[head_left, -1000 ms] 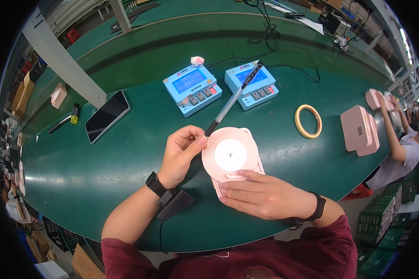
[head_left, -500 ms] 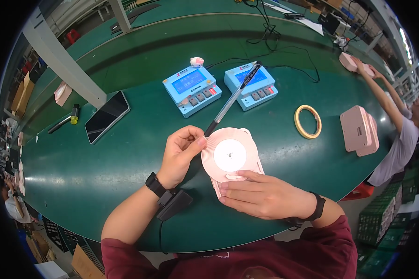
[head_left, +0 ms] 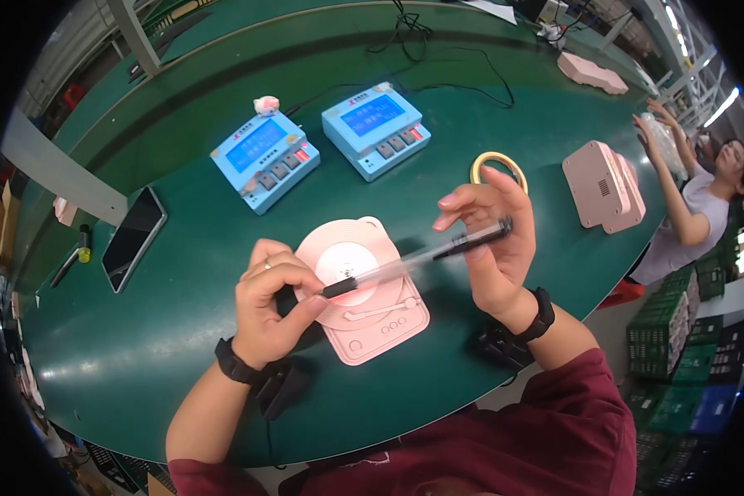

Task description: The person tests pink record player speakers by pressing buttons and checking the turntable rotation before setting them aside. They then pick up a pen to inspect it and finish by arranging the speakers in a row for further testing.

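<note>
A clear-barrelled pen (head_left: 409, 263) with a black grip and black cap is pinched near its tip between the thumb and fingers of my left hand (head_left: 277, 302). It slants up to the right above a pink record-player-shaped device (head_left: 388, 332). This device lies flat on the table, with a round ridged disc, a white centre, a tonearm and small round knobs. My right hand (head_left: 500, 240) is raised beside the pen's capped end, fingers apart and bent. The cap passes across its thumb and palm; whether they touch, I cannot tell.
Two blue testers (head_left: 269, 163) with lit screens stand beyond the device. A phone (head_left: 134, 240) and a marker (head_left: 83, 244) lie at left. A tape roll (head_left: 500, 165) is partly behind my right hand; stacked pink cases (head_left: 601, 186) stand right. A co-worker (head_left: 690, 215) handles clear plastic.
My right hand has left the pink device and risen to the pen's capped end. The pen has swung down toward the right in my left hand. The view has shifted.
</note>
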Tool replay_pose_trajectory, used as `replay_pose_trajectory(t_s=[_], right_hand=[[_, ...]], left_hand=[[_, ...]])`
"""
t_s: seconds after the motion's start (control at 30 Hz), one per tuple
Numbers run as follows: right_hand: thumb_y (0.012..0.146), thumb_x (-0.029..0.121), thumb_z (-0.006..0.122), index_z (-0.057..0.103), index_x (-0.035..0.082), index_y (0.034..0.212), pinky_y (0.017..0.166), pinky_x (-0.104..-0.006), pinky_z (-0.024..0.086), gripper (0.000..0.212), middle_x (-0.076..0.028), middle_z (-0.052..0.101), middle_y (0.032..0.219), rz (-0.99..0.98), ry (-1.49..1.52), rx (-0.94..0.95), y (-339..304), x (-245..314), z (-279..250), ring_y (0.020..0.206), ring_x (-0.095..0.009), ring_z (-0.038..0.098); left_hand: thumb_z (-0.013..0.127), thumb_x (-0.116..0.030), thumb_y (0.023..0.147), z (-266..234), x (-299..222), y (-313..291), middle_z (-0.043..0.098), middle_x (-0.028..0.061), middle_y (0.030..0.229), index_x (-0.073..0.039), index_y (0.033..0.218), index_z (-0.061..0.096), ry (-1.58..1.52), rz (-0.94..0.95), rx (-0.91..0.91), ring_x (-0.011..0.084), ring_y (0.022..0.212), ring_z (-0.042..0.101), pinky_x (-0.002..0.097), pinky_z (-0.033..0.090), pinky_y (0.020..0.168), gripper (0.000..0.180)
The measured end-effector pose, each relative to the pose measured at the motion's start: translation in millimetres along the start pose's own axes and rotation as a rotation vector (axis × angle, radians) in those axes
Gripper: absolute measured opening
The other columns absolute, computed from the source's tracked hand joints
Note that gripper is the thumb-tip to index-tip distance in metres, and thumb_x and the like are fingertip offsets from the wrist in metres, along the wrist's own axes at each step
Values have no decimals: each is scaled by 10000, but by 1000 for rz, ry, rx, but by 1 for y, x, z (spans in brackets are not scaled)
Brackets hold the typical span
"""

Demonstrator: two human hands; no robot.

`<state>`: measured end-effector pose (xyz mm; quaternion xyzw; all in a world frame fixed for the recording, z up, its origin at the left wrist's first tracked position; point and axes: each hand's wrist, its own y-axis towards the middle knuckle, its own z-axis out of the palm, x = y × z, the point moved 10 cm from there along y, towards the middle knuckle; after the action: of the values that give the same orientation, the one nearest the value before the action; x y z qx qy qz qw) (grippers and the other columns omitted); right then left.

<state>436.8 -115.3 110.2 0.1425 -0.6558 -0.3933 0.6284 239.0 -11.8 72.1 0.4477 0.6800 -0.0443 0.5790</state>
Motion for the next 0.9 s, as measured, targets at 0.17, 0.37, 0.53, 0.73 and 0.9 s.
replay_pose_trajectory(t_s=[0.17, 0.37, 0.53, 0.73, 0.9], right_hand=[[872, 114, 574, 433, -59, 1210, 760, -329, 481, 405, -201, 603, 970, -59, -40, 144, -7, 6, 2, 842, -235, 589], [877, 113, 556, 466, -18, 1021, 684, -302, 455, 214, -173, 627, 845, -182, -91, 184, -6, 22, 6, 740, -194, 550], [873, 112, 556, 461, -5, 987, 651, -294, 438, 189, -156, 636, 796, -166, -135, 186, -9, 17, 8, 693, -177, 520], [867, 101, 552, 452, -4, 989, 637, -296, 430, 189, -161, 633, 798, -174, -123, 214, -11, 11, 10, 676, -182, 512], [911, 211, 526, 410, 37, 985, 598, -301, 392, 222, -138, 588, 745, -127, -181, 211, -12, 7, 14, 635, -175, 495]], left_hand=[[727, -113, 623, -5, 1, -3, 580, 33, 892, -82, 747, 671, 79, 29, -25, 233, 936, 445, 353, 366, 837, 140], [718, -127, 612, -6, 7, -2, 542, 47, 991, -86, 725, 674, 52, 7, -41, 257, 994, 419, 387, 339, 899, 128], [719, -139, 656, -13, 16, -5, 519, 60, 1003, -70, 752, 667, -34, -50, -104, 238, 988, 427, 365, 358, 882, 129], [706, -150, 727, -22, 19, -7, 491, 77, 1007, -43, 808, 655, -117, -46, -193, 207, 958, 443, 326, 375, 851, 144], [700, -138, 740, -25, 21, -9, 486, 83, 1012, -35, 831, 650, -143, -67, -223, 199, 944, 450, 322, 376, 851, 146]])
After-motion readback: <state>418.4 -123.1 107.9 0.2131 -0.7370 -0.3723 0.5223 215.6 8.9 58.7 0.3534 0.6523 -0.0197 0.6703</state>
